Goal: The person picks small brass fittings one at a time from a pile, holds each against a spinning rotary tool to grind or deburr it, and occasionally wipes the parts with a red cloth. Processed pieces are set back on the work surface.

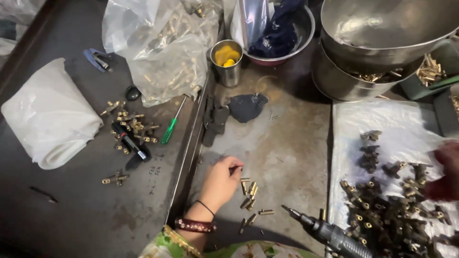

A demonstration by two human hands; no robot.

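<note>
The left hand [221, 179] rests on the metal worktable [287, 134], its fingers curled together and the fingertips pinched on a small dark part [235, 168] at the near end of a scatter of small brass fittings [250, 196], which lie loose on the table just right of the hand and run down toward the person's sleeve. The right hand [444, 172] is a reddish blur at the far right edge of the view, over a pile of dark and brass fittings [387, 215] spread on a white plastic sheet [382, 119]; whether its fingers are apart or closed on anything cannot be told. Between the loose brass fittings and that pile, a powered screwdriver [330, 234] points its tip up and to the left, near the lower edge of the view. Beyond the left hand, farther up the worktable, lie a dark cloth scrap [247, 106] and a steel cup [227, 62] holding something yellow, with stacked steel bowls [382, 43] to the right of it. Left of the hand, past a raised metal edge, a green-handled screwdriver [171, 125] lies beside more brass pieces [131, 126], a clear plastic bag [162, 48] and a folded white sheet [48, 114].
</note>
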